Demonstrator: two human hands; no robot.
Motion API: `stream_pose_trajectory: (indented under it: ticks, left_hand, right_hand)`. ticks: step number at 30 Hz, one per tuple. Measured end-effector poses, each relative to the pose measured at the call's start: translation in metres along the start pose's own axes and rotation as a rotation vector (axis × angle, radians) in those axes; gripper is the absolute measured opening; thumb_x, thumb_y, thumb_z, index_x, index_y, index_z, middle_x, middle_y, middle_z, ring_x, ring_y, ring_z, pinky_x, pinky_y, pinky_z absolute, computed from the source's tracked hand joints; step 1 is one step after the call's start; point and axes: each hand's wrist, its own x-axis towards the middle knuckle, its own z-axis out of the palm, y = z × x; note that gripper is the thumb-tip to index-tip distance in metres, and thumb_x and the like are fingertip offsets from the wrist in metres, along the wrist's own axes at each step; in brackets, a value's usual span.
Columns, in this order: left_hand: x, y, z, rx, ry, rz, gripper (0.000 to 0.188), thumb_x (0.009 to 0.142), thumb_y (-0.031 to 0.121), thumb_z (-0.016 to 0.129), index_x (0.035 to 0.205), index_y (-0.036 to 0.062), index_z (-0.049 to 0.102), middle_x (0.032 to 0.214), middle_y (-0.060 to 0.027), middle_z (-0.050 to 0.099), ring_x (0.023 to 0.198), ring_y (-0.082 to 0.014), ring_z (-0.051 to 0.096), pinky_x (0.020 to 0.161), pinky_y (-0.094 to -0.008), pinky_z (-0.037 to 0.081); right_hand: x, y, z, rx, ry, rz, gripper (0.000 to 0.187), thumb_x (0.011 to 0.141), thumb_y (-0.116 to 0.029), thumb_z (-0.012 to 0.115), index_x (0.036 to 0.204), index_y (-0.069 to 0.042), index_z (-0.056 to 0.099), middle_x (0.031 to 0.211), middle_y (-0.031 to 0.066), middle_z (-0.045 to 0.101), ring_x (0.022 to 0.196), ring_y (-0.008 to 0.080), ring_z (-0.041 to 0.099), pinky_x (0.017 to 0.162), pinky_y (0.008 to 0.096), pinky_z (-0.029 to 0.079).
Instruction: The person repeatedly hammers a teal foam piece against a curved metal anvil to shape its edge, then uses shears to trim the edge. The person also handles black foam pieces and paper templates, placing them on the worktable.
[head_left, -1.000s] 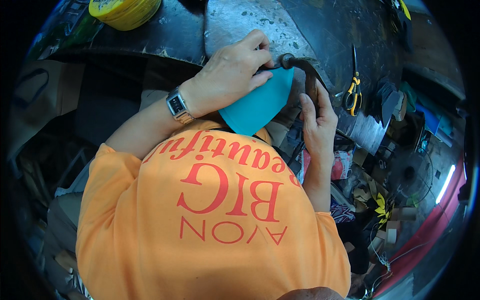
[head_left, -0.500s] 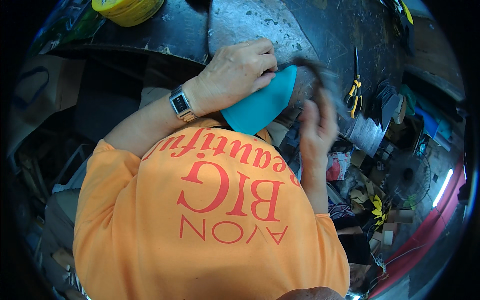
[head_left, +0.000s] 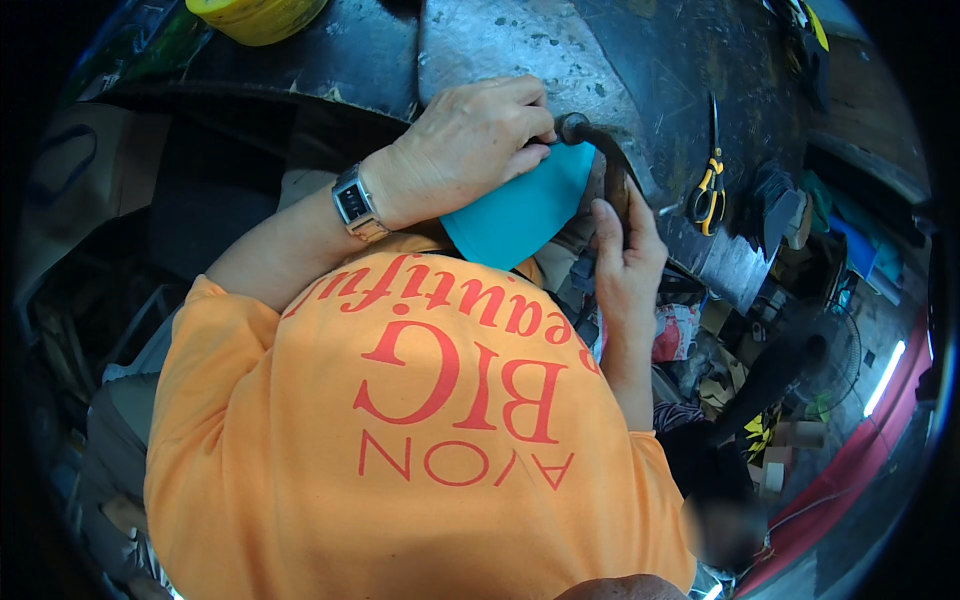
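My left hand [head_left: 480,135], with a metal-banded watch [head_left: 357,205] on its wrist, rests at the near edge of the worktable. Its fingers are closed on the upper edge of a teal sheet [head_left: 530,200], leather or fabric, which hangs down toward my lap. My right hand [head_left: 630,255] grips a dark, curved hammer [head_left: 612,150] by its handle. The hammer's round face is down at the sheet's top edge, right beside my left fingertips. What lies under the left fingers is hidden.
Yellow-handled scissors [head_left: 711,195] lie to the right on the dark worktable [head_left: 680,60]. Beside them is a stack of dark pieces [head_left: 772,205]. A yellow round container [head_left: 258,18] stands at the far left. A fan [head_left: 830,350] and a person in dark clothing [head_left: 715,470] are at the right.
The hammer was blurred and raised to the right; now its head is down by my left fingertips. My left hand and the teal sheet have barely moved. A person has appeared at lower right.
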Motion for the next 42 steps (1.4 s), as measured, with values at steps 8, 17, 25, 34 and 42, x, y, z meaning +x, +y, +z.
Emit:
stream_pose_trajectory:
  ticks: [8,17,25,34,42]
  left_hand:
    - [0.0,0.001,-0.004,-0.023,-0.044,-0.018,0.016,0.088,0.012,0.075,0.101,0.0037,0.073,0.1,-0.0097,0.065,0.09,-0.0274,0.069,0.079,-0.0361,0.057]
    - [0.001,0.003,-0.007,0.032,-0.053,0.035,0.012,0.088,0.013,0.073,0.096,0.0038,0.07,0.097,-0.0088,0.062,0.089,-0.0278,0.066,0.079,-0.0378,0.055]
    - [-0.006,0.007,-0.003,0.0,0.044,0.02,0.036,0.082,0.016,0.08,0.112,0.0083,0.061,0.108,-0.0095,0.061,0.092,-0.0308,0.067,0.078,-0.0381,0.057]
    - [-0.009,0.004,0.001,0.054,0.066,-0.053,0.075,0.073,0.024,0.09,0.136,0.0153,0.051,0.119,-0.0106,0.058,0.09,-0.0293,0.068,0.078,-0.0366,0.059]
    - [-0.008,0.005,0.003,0.019,0.136,-0.06,0.093,0.07,0.022,0.092,0.147,0.0197,0.041,0.114,-0.0098,0.056,0.08,-0.0238,0.064,0.07,-0.0338,0.058]
  right_hand:
    - [-0.001,0.003,0.0,0.029,0.009,0.0,0.041,0.102,-0.013,0.065,0.141,-0.002,0.058,0.09,-0.0022,0.063,0.068,0.0037,0.05,0.058,0.0203,0.041]
    - [-0.007,-0.028,-0.007,0.15,0.181,-0.139,0.034,0.098,-0.01,0.068,0.129,0.005,0.063,0.091,0.0101,0.072,0.077,0.0113,0.063,0.071,0.0273,0.05]
    - [-0.004,-0.005,-0.003,-0.107,0.01,-0.102,0.018,0.097,-0.008,0.068,0.113,-0.001,0.065,0.086,0.0152,0.073,0.068,0.0205,0.067,0.065,0.0328,0.052]
    - [-0.016,-0.037,-0.023,0.474,0.19,-0.049,0.043,0.099,-0.011,0.068,0.136,0.007,0.058,0.089,0.0058,0.069,0.066,0.0026,0.054,0.055,0.0171,0.04]
    - [0.001,-0.027,-0.001,0.093,-0.05,0.009,0.023,0.096,-0.009,0.071,0.117,0.0,0.067,0.096,0.0151,0.073,0.082,0.0128,0.065,0.077,0.0293,0.051]
